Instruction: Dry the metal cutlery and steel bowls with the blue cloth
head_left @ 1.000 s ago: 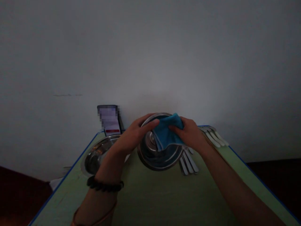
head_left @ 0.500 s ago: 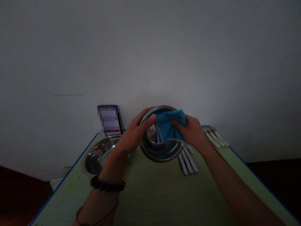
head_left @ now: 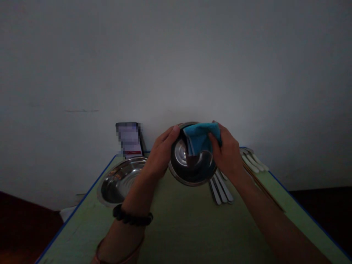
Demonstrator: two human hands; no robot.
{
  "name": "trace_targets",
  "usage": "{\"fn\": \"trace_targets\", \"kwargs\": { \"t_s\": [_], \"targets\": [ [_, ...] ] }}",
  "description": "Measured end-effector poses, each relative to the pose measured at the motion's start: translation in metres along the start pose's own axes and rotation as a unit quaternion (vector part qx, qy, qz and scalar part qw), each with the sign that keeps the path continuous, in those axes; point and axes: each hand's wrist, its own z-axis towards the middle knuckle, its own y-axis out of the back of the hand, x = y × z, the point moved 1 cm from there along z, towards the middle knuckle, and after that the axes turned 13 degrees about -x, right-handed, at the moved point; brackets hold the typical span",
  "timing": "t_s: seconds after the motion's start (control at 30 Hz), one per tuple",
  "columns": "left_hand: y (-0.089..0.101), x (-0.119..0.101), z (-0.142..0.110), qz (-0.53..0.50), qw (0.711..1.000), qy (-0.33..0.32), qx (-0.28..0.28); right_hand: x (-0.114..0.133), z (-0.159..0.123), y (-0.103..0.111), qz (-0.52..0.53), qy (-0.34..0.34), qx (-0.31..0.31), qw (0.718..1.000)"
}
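A shiny metal bowl (head_left: pixel 189 174) is held up above the table, tilted so that its inside faces me. My left hand (head_left: pixel 162 152) grips its left rim, thumb on top and the other fingers mostly hidden behind. A blue cloth (head_left: pixel 202 135) is pinched in my right hand (head_left: pixel 227 152) and lies over the bowl's upper right rim, hanging partly into the inside. Below the bowl, to the right, several grey-handled pieces of cutlery (head_left: pixel 221 190) lie side by side, their far ends hidden.
A wide metal basin (head_left: pixel 110 187) stands on the green table (head_left: pixel 176 227) at the left, partly behind my left forearm. A phone (head_left: pixel 130 139) leans against the wall. White-handled cutlery (head_left: pixel 255 161) and thin brown chopsticks (head_left: pixel 264 187) lie at the right edge.
The cloth has moved up from deep inside the bowl to its upper right rim. My left hand and the bowl have shifted slightly right, and more of the bowl's inside shows.
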Motion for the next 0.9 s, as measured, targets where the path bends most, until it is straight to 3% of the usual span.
{"fn": "trace_targets", "kwargs": {
  "t_s": [0.13,0.2,0.3,0.4,0.5,0.63,0.73,0.83,0.9],
  "targets": [
    [0.003,0.001,0.002,0.036,0.995,-0.068,-0.071,0.015,0.008,0.013,0.038,-0.017,-0.025,0.999],
    [0.004,0.003,0.003,0.029,0.993,-0.074,-0.085,0.019,0.010,0.018,0.064,-0.101,-0.008,0.993],
    [0.007,0.007,0.004,0.022,0.992,-0.078,-0.092,0.015,0.011,0.018,0.122,-0.246,0.057,0.960],
    [0.009,0.008,0.004,0.034,0.992,-0.079,-0.088,0.005,0.009,0.012,0.209,-0.309,0.081,0.924],
    [0.008,0.007,0.004,0.048,0.991,-0.091,-0.090,0.003,0.005,0.004,0.231,-0.326,0.045,0.916],
    [-0.001,0.008,0.002,0.035,0.991,-0.103,-0.077,0.016,-0.008,-0.009,0.167,-0.257,0.021,0.952],
    [-0.008,0.009,0.000,0.033,0.992,-0.110,-0.058,0.024,-0.016,-0.018,0.135,-0.248,0.039,0.959],
    [-0.010,0.009,-0.001,0.032,0.992,-0.109,-0.056,0.025,-0.011,-0.016,0.181,-0.304,0.036,0.935],
    [-0.007,0.009,0.000,0.032,0.993,-0.093,-0.069,0.022,-0.002,-0.009,0.287,-0.358,0.027,0.888]
  ]
}}
